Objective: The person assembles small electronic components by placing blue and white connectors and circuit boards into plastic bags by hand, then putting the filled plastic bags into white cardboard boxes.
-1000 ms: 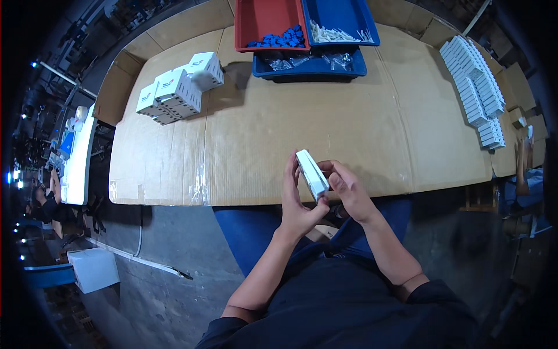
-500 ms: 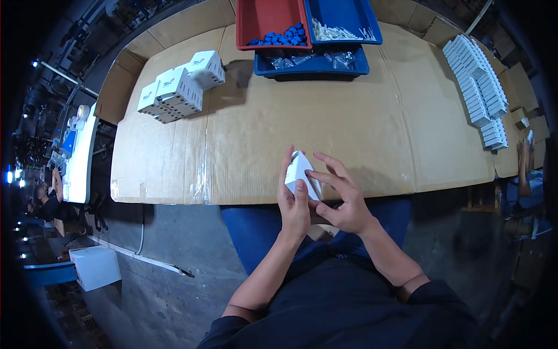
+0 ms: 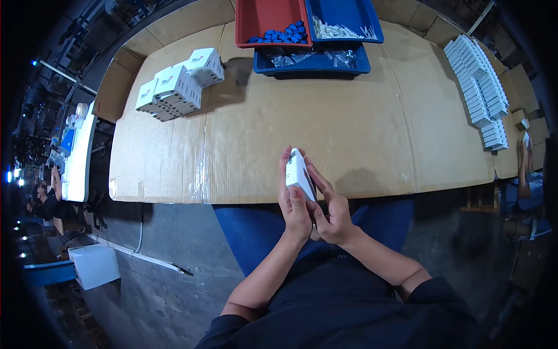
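Observation:
Between my two hands is a small white carton, tilted upright above the front edge of the cardboard-covered table. My left hand grips its left side, with the thumb across the near lower part and the fingers along the far side. Pressed along the carton's right side is my right hand, its fingers together and its thumb near the bottom end. Part of the carton's right face is hidden by the right fingers.
White cartons stand stacked at the left of the table. A red bin of blue parts and a blue bin of white sticks rest above another blue bin with clear bags. Several white boxes line the right side.
My right hand has closed in on the carton, its spread fingers now pressed along the right side. The carton appears narrower between my palms. The stacks and bins have not moved.

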`<control>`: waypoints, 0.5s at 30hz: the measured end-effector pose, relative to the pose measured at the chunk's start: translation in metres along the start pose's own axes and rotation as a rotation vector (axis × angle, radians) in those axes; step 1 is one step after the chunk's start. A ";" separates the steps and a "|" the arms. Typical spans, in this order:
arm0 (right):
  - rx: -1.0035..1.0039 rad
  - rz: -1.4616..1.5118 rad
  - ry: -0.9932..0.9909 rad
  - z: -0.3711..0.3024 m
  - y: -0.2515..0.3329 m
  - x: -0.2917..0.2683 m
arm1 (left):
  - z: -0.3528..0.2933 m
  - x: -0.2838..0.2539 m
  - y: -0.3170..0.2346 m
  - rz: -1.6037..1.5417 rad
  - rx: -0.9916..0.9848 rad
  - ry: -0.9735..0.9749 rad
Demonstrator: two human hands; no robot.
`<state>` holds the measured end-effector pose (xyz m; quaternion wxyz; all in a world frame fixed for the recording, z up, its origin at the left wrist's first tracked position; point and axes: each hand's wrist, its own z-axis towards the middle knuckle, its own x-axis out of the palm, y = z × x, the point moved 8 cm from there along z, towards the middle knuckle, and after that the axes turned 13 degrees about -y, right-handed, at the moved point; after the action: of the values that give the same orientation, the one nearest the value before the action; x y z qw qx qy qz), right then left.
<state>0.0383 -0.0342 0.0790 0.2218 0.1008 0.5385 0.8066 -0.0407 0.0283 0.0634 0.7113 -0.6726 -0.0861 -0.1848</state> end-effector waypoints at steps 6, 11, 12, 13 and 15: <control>-0.142 -0.127 0.013 0.000 0.013 0.001 | -0.003 0.003 -0.008 -0.072 0.036 0.020; -0.193 -0.182 -0.019 -0.002 0.017 0.002 | -0.006 0.001 -0.007 -0.059 0.025 0.010; -0.212 -0.199 -0.036 -0.004 0.018 0.001 | -0.007 0.001 -0.007 -0.038 0.022 0.009; -0.211 -0.199 -0.036 -0.005 0.018 0.001 | -0.009 0.001 -0.006 -0.037 0.021 0.009; -0.223 -0.228 -0.061 -0.006 0.019 0.001 | -0.010 -0.001 -0.003 -0.026 0.004 0.011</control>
<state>0.0305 -0.0450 0.0942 0.3379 0.0381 0.4464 0.8277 -0.0442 0.0183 0.0653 0.7107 -0.6690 -0.0913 -0.1975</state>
